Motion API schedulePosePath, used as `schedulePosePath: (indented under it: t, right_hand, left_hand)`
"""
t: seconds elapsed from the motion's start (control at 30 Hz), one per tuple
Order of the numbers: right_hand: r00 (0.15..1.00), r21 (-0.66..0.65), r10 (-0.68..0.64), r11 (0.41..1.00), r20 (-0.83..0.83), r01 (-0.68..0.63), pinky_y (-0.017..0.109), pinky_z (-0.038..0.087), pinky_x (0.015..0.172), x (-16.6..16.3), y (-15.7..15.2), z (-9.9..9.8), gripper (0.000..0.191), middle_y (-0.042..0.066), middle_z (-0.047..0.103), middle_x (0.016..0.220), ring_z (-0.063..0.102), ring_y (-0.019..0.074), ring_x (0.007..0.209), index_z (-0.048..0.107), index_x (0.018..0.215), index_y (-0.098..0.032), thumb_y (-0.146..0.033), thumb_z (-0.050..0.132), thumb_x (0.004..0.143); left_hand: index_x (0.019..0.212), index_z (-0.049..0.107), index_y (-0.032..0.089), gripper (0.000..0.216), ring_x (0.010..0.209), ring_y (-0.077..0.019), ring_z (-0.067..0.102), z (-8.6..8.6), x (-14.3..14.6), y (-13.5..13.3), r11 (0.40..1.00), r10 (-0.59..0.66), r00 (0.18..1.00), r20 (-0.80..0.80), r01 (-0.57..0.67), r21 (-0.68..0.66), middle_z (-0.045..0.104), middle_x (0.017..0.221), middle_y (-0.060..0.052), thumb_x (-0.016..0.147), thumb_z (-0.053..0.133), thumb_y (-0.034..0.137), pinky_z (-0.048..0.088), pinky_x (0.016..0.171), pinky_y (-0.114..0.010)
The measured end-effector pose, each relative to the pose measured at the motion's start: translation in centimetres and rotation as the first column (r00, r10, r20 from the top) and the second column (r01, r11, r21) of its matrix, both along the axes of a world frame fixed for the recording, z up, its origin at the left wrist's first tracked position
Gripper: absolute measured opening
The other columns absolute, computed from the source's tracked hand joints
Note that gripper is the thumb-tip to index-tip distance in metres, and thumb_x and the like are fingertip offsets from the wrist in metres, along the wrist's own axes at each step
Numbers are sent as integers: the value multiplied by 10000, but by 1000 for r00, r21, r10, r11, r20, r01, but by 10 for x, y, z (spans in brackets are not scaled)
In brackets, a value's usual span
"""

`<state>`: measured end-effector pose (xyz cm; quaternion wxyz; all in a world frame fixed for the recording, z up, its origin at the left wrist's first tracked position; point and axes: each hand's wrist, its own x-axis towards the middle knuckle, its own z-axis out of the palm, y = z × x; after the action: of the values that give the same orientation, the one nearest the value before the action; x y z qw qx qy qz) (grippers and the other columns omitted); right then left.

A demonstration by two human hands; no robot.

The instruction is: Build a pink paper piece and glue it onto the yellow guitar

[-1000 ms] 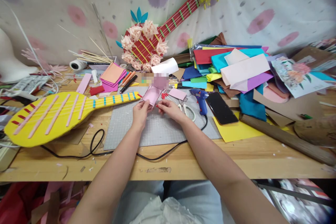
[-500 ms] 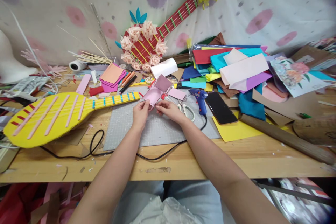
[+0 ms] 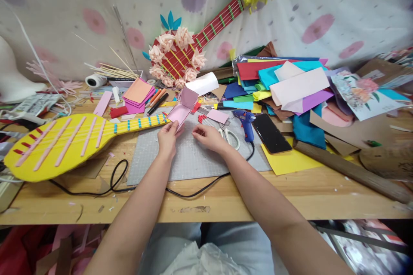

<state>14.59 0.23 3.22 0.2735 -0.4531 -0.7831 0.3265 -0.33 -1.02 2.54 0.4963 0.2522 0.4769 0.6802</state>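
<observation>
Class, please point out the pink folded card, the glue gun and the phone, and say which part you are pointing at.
Pink folded card (image 3: 179,113): head view, on its lower panel.
Glue gun (image 3: 248,127): head view, on its blue handle.
Phone (image 3: 271,132): head view, middle of its dark screen.

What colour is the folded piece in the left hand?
Folded piece: pink, upper panel duskier; head view.

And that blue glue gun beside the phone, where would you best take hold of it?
Probably around the middle of the handle, with the right hand coming from the near side. The glue gun lies with its handle towards the person and its nozzle pointing right, away from that approach. The cord leaves the handle's near end, so grip above it.
</observation>
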Motion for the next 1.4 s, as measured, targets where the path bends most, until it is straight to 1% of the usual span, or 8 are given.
schedulePosePath:
  t: [0.27,0.6,0.73,0.83,0.97,1.17,1.27,1.4]
  right_hand:
    - [991,-66,106,993,80,-101,247,377,622,19,4,14,82,-6,600,681,526,114,647,580,714,-184,-260,556,735]
    - [927,-367,60,907,-371,-205,212,395,543,30,6,23,181,15,647,725,588,107,624,490,826,-191,-363,518,778]
    - [923,-334,-76,941,-377,-59,225,422,592,14,5,8,93,12,635,707,584,99,617,482,770,-183,-270,513,770]
    - [929,-240,-154,968,-336,74,244,431,627,0,3,2,76,7,621,712,570,101,624,501,749,-183,-255,524,760]
    - [965,-110,-151,985,-214,130,243,411,636,-14,-1,7,80,-9,605,700,545,105,642,534,734,-186,-261,532,764]
    - [979,67,-180,982,92,175,277,401,668,15,-11,25,164,45,636,803,561,156,725,571,807,-191,-351,547,785]
    - [858,191,-354,934,373,303,340,410,726,43,-17,24,351,155,623,926,573,248,850,559,910,-151,-402,661,686]
    - [804,144,-396,917,444,372,395,420,757,62,-17,13,562,239,604,963,570,327,926,535,1022,-87,-447,697,622]
  left_hand:
    - [746,575,113,181,753,-161,657,7,-11,1,995,88,995,38,-87,-39,650,781,-57,668,658,253,525,710,-306]
    - [704,614,122,175,641,-169,621,-7,-17,7,976,-82,947,-311,13,-216,631,667,-47,677,616,295,494,534,-279]
    - [557,589,168,247,706,-215,587,15,-29,-7,970,22,580,-815,-210,-124,567,545,-55,695,590,373,437,629,-303]
    - [646,609,188,248,674,-185,541,29,-24,-17,959,167,401,-901,-279,53,578,610,-43,719,563,421,399,671,-296]
    - [818,641,198,202,656,-127,521,18,2,-18,988,54,633,-772,78,134,619,807,-37,710,593,361,393,636,-236]
    - [738,535,177,127,669,-107,567,9,13,-13,982,-42,872,-488,127,143,611,731,-18,743,547,303,439,678,-231]
    - [737,473,181,150,578,-97,577,18,7,-16,968,-212,906,-367,246,47,606,674,3,736,549,310,472,635,-253]
    - [763,494,166,138,461,-89,533,26,1,-24,905,-425,837,-346,390,-167,570,570,23,680,581,235,483,536,-257]
